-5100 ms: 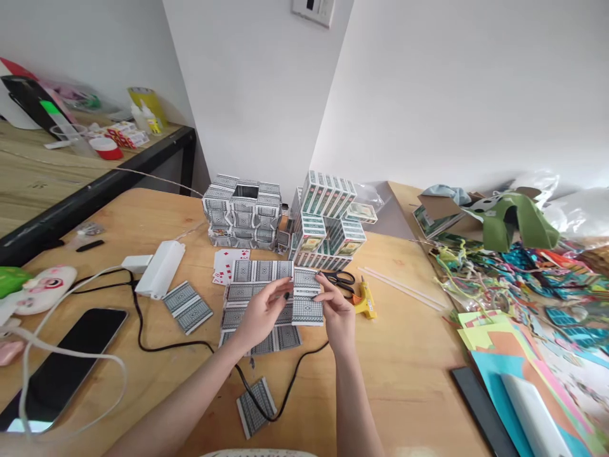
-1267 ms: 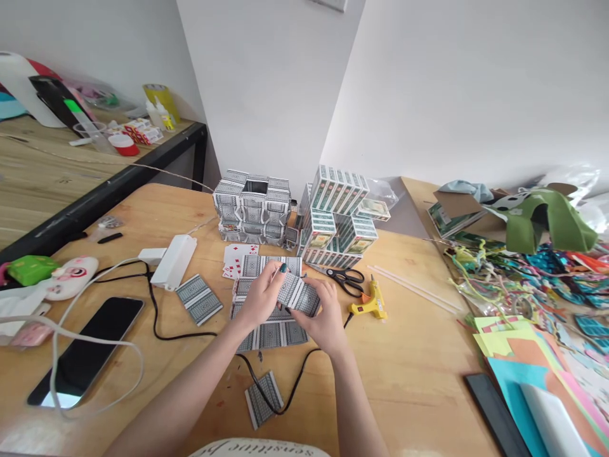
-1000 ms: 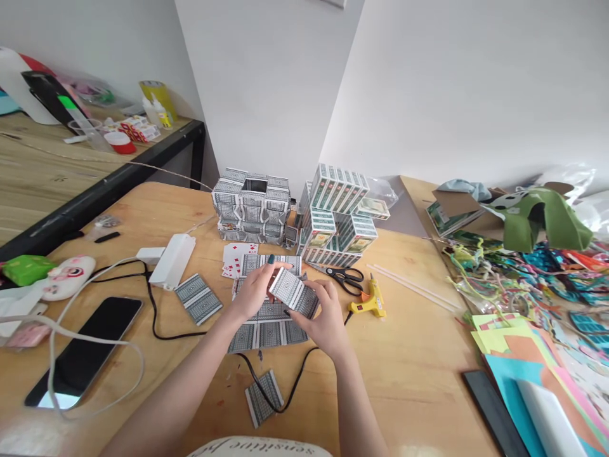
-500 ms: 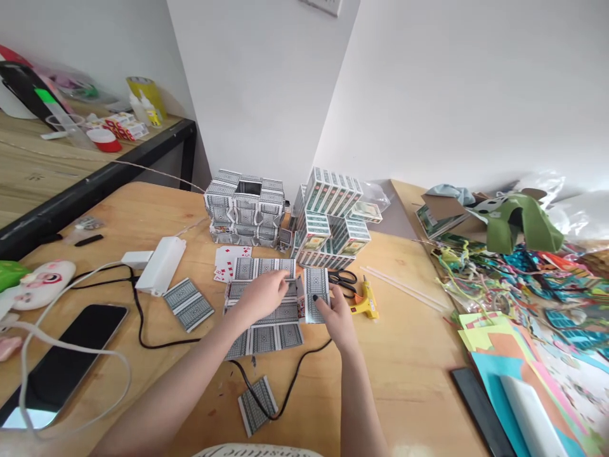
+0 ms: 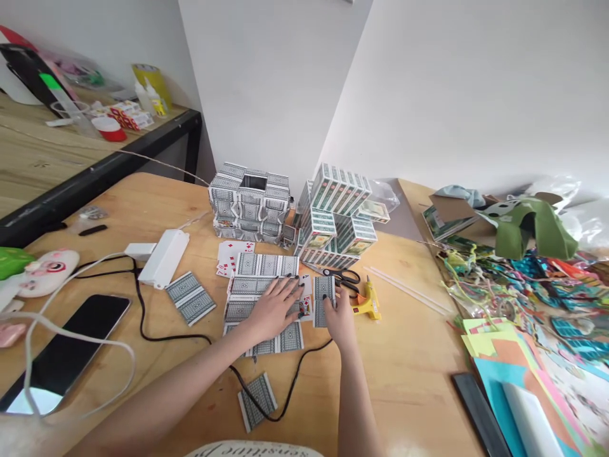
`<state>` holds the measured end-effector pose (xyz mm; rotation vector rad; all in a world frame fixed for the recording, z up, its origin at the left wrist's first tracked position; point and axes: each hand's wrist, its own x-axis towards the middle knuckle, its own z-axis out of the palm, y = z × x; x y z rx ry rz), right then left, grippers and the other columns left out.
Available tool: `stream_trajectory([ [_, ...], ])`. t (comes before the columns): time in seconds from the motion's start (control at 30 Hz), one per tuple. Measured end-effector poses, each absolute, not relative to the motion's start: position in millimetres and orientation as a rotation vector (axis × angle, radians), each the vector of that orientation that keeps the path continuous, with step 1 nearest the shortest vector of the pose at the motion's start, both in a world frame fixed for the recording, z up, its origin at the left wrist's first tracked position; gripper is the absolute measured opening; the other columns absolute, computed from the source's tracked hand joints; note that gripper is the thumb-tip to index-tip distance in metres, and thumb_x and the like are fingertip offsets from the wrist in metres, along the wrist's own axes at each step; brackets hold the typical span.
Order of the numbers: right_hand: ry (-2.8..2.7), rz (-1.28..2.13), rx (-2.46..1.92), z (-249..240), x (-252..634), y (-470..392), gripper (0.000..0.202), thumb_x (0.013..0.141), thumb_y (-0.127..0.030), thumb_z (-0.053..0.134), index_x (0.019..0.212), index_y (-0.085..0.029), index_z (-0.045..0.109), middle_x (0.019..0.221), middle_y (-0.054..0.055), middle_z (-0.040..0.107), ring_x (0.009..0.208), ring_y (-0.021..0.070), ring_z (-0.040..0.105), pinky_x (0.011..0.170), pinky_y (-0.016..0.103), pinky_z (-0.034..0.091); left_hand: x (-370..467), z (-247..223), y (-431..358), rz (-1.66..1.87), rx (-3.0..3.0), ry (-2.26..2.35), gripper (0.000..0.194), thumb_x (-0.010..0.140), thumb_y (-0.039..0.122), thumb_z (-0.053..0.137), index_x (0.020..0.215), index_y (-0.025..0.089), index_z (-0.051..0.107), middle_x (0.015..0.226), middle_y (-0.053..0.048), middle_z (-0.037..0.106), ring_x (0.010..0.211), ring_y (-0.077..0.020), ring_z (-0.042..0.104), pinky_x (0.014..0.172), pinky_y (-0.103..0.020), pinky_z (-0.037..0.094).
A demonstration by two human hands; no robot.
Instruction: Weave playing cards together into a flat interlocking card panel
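Observation:
My left hand (image 5: 275, 310) lies flat, fingers stretched, on a sheet of joined playing cards (image 5: 243, 287) with grey patterned backs. Just beyond its fingertips, a face-up card (image 5: 306, 298) shows at the sheet's right side, partly covered. In my right hand (image 5: 340, 318) a back-up playing card (image 5: 323, 293) is pinched between thumb and fingers, a small gap to the right of the face-up one. Face-up cards (image 5: 228, 255) stick out at the sheet's upper left. Behind stands a hollow box-like structure built of cards (image 5: 250, 206).
Stacked card boxes (image 5: 333, 222) stand at the back. Black-handled scissors (image 5: 347, 277) and a yellow glue gun (image 5: 368, 301) lie right of my right hand. A black cable (image 5: 290, 387) loops before the sheet, over a loose card piece (image 5: 257, 400). A phone (image 5: 71, 349) lies left.
My left hand has flattened from curled fingers and spread over the sheet. My right hand's card has shifted slightly right relative to the sheet, uncovering more of the face-up card.

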<state>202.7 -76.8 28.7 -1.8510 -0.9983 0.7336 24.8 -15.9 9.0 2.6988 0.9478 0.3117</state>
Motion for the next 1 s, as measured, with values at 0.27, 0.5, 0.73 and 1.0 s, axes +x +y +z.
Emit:
stream_trajectory([
  [0.27,-1.096,0.704,-1.830,28,209,-74,0.060,0.074,-0.025,0.045,0.134,-0.018,0.038,0.120,0.009,0.059,0.110,0.0229,0.056,0.094,0.038,0.042,24,10,-18,0.360,2.741,0.955,0.050,0.088,0.045,0.039,0.135,0.030,0.035,0.148,-0.002,0.027,0.136,-0.0244,0.020,0.109,-0.046,0.015],
  [0.5,-1.095,0.728,-1.801,36,218,-61,0.058,0.075,-0.024,0.044,0.133,-0.022,0.041,0.128,0.005,0.054,0.119,0.0221,0.049,0.101,0.041,0.035,24,13,-19,0.351,2.746,0.917,0.050,0.088,0.042,0.040,0.135,0.029,0.035,0.146,-0.002,0.030,0.136,-0.0256,0.019,0.109,-0.047,0.014],
  [0.73,-1.128,0.693,-1.857,29,219,-52,0.058,0.072,-0.023,0.046,0.130,-0.019,0.045,0.126,0.007,0.056,0.117,0.0238,0.050,0.100,0.040,0.037,23,13,-18,0.365,2.746,0.902,0.049,0.088,0.041,0.038,0.136,0.028,0.036,0.146,-0.002,0.031,0.135,-0.0260,0.021,0.109,-0.047,0.014],
  [1.0,-1.135,0.645,-1.845,21,223,-51,0.055,0.072,-0.023,0.047,0.127,-0.019,0.049,0.123,0.007,0.058,0.117,0.0234,0.051,0.100,0.040,0.037,22,13,-19,0.357,2.754,0.899,0.049,0.089,0.041,0.037,0.136,0.027,0.035,0.146,-0.002,0.031,0.135,-0.0262,0.020,0.109,-0.047,0.014],
])
